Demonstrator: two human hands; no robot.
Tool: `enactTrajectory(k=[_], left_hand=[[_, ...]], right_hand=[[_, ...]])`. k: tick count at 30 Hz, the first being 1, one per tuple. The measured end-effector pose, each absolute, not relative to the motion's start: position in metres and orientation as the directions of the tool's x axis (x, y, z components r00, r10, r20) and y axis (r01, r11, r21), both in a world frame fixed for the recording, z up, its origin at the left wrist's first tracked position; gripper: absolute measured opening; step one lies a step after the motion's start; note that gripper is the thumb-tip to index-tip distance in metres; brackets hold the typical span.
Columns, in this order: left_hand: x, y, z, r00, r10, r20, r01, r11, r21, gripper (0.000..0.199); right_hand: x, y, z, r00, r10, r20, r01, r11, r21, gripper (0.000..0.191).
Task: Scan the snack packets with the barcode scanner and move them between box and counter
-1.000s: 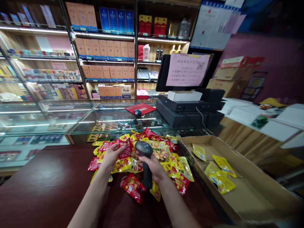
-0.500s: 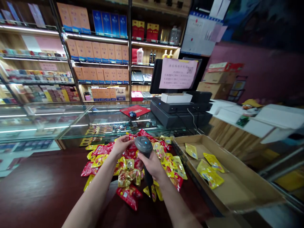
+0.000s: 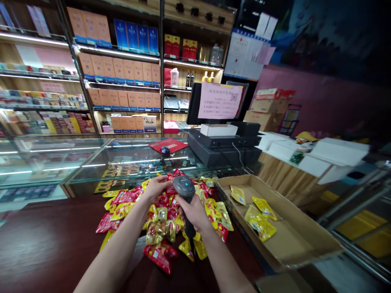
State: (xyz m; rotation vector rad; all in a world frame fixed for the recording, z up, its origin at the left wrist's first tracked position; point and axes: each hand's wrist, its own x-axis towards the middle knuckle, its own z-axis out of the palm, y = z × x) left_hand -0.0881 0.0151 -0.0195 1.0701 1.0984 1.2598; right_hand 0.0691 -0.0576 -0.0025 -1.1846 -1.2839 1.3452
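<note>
My right hand [image 3: 193, 213] is shut around the black grip of a handheld barcode scanner [image 3: 184, 188], its head pointing up and its tail hanging over the heap. My left hand [image 3: 156, 188] reaches across a heap of red and yellow foil snack packets [image 3: 161, 230], its fingertips close to the scanner head and a red packet. Whether those fingers hold a packet I cannot tell. Both hands are above the heap, which lies on a dark red wooden counter [image 3: 45, 248].
A shallow cardboard box lid [image 3: 284, 240] with several yellow packets stands right of the heap. Behind it are a glass display case [image 3: 131, 167], a black till [image 3: 222, 152] and a red mat [image 3: 169, 145]. Stocked shelves [image 3: 119, 69] fill the back.
The whole view has drifted, so the scene sits further left. The heap has shifted, with a gold packet now near its front. The scanner stays in my right hand.
</note>
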Motion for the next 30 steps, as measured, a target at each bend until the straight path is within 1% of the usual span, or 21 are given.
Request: enactTrajectory(k=[5,9,11,13,14,16,18,20,22,25,27,30], left_hand=[[-0.088,0.016,-0.021,0.081,0.997,0.011,-0.188,0.005,0.982,0.027],[-0.088,0.012,-0.015,0.075,0.997,-0.002,-0.17,0.015,0.985,0.029],[-0.085,0.007,-0.011,0.087,0.996,-0.02,-0.162,0.034,0.986,0.034],[-0.079,-0.001,-0.008,0.135,0.989,-0.056,-0.147,0.076,0.986,0.036],[-0.074,-0.005,-0.008,0.171,0.982,-0.086,-0.138,0.11,0.984,0.035],[-0.061,-0.012,-0.008,0.269,0.949,-0.164,-0.135,0.206,0.969,0.034],[-0.045,-0.017,-0.007,0.39,0.892,-0.229,-0.168,0.314,0.934,0.032],[-0.027,-0.018,-0.003,0.514,0.818,-0.258,-0.22,0.416,0.882,0.03],[-0.007,-0.016,0.005,0.623,0.729,-0.283,-0.24,0.522,0.818,0.033],[0.028,-0.009,0.02,0.738,0.591,-0.325,-0.177,0.635,0.752,0.049],[0.056,-0.006,0.027,0.791,0.511,-0.335,-0.118,0.666,0.737,0.059],[0.102,-0.006,0.032,0.855,0.401,-0.329,-0.041,0.685,0.728,0.068]], right_hand=[[0.067,-0.056,-0.004,-0.106,0.993,-0.061,0.011,-0.06,-0.998,0.023],[0.07,-0.056,-0.003,-0.121,0.99,-0.068,-0.013,-0.07,-0.997,0.022],[0.078,-0.057,-0.001,-0.077,0.997,-0.025,-0.055,-0.029,-0.998,0.019],[0.09,-0.061,0.002,0.009,0.999,0.037,-0.083,0.037,-0.996,0.022],[0.098,-0.063,0.003,0.037,0.998,0.044,-0.1,0.048,-0.994,0.025],[0.114,-0.07,0.007,0.031,0.999,-0.029,-0.173,-0.024,-0.985,0.028],[0.133,-0.079,0.01,-0.012,0.988,-0.154,-0.282,-0.151,-0.947,0.031],[0.153,-0.088,0.012,-0.012,0.973,-0.232,-0.373,-0.22,-0.901,0.036],[0.175,-0.095,0.013,0.053,0.967,-0.25,-0.429,-0.204,-0.88,0.039],[0.215,-0.102,0.013,0.18,0.954,-0.238,-0.463,-0.132,-0.877,0.034],[0.243,-0.107,0.014,0.241,0.944,-0.223,-0.47,-0.087,-0.878,0.032],[0.28,-0.118,0.016,0.334,0.92,-0.203,-0.472,-0.024,-0.881,0.035]])
